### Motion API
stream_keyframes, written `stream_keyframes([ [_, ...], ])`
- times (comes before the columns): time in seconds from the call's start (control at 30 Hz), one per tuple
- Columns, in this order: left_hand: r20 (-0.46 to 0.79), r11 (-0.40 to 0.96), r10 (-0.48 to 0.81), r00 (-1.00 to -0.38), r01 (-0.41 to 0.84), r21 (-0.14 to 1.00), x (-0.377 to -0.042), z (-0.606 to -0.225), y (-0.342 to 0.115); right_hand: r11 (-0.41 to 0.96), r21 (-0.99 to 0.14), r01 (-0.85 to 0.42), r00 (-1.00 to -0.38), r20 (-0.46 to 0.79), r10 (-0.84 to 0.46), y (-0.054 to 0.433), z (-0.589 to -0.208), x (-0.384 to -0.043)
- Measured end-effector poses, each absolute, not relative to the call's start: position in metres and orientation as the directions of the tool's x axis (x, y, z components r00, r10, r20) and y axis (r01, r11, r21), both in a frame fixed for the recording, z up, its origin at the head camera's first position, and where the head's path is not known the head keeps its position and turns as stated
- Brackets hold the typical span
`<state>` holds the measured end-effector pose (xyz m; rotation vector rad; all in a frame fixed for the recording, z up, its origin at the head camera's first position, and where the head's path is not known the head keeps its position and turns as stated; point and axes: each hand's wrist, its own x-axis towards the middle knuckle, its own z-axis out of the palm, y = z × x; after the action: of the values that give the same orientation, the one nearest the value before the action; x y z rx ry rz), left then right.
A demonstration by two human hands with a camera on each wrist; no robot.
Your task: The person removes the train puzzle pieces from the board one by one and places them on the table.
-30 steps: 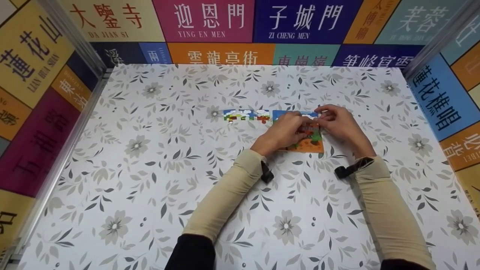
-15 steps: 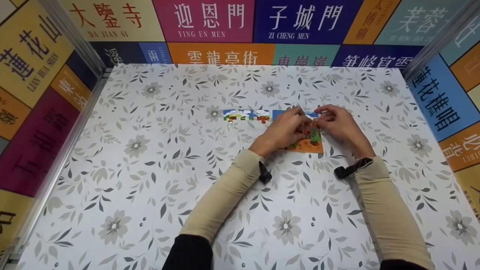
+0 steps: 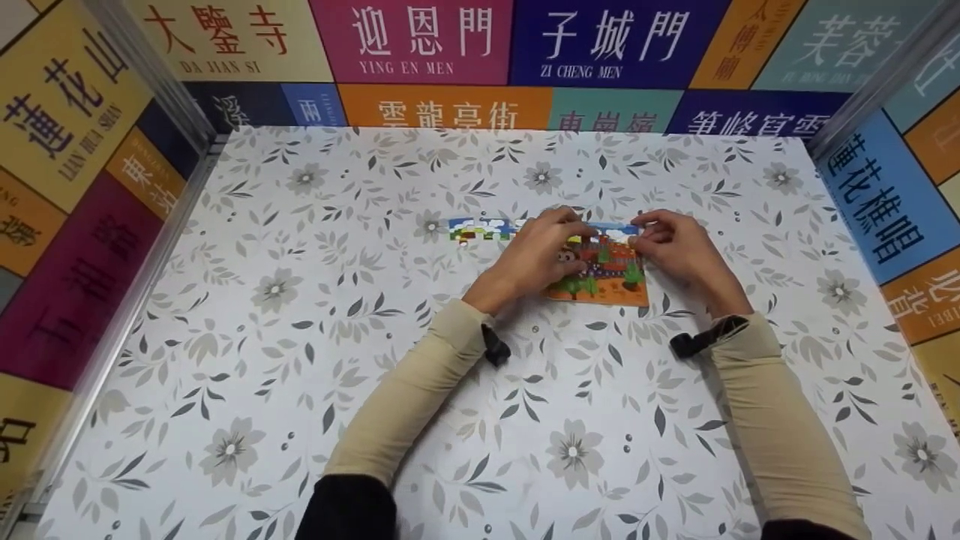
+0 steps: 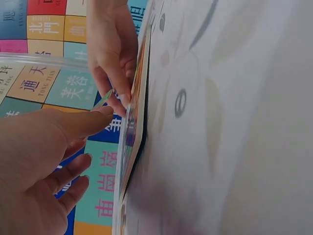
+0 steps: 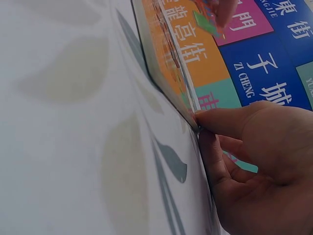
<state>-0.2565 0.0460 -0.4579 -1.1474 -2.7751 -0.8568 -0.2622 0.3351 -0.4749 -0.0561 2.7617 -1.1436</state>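
A jigsaw puzzle board (image 3: pixel 600 281) with an orange, red and green picture lies flat on the table. My left hand (image 3: pixel 534 255) is over its left edge and pinches a small puzzle piece (image 5: pixel 208 23) with a green face, raised above the board. In the left wrist view the piece sits by the thumb tip, seen edge-on. My right hand (image 3: pixel 675 244) pinches the board's far right corner between thumb and finger. Left of the board lie puzzle pieces (image 3: pixel 480 229) in blue, white and green. My left hand hides the right end of that row.
A white tablecloth (image 3: pixel 375 375) with grey flowers and leaves covers the table. Panels (image 3: pixel 442 41) with large printed characters stand along the back and both sides. A dark camera strap (image 3: pixel 709 337) is around each wrist.
My left hand has moved left, off the middle of the board to its left edge. More of the picture shows, and the right end of the piece row is now covered. My right hand keeps its place.
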Motion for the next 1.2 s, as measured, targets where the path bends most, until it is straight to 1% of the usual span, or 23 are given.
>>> stream_keyframes([
  [0.27, 0.237, 0.597, 0.615, -0.752, 0.640, 0.483, -0.257, -0.457, 0.017, 0.712, -0.702, 0.026, -0.991, -0.114, -0.077, 0.335, -0.475, -0.262],
  [0.5, 0.273, 0.600, 0.593, -0.757, 0.642, 0.478, -0.258, -0.456, -0.008, 0.707, -0.707, 0.007, -0.994, -0.083, -0.072, 0.333, -0.476, -0.262],
  [0.77, 0.258, 0.610, 0.574, -0.777, 0.616, 0.498, -0.259, -0.457, -0.033, 0.703, -0.711, 0.032, -0.996, -0.085, -0.041, 0.333, -0.476, -0.263],
  [0.97, 0.227, 0.584, 0.601, -0.766, 0.615, 0.529, -0.260, -0.461, -0.041, 0.699, -0.713, 0.060, -0.994, -0.103, -0.020, 0.333, -0.474, -0.262],
  [1.2, 0.195, 0.553, 0.656, -0.729, 0.640, 0.533, -0.261, -0.467, -0.040, 0.702, -0.709, 0.068, -0.993, -0.114, -0.020, 0.332, -0.472, -0.263],
])
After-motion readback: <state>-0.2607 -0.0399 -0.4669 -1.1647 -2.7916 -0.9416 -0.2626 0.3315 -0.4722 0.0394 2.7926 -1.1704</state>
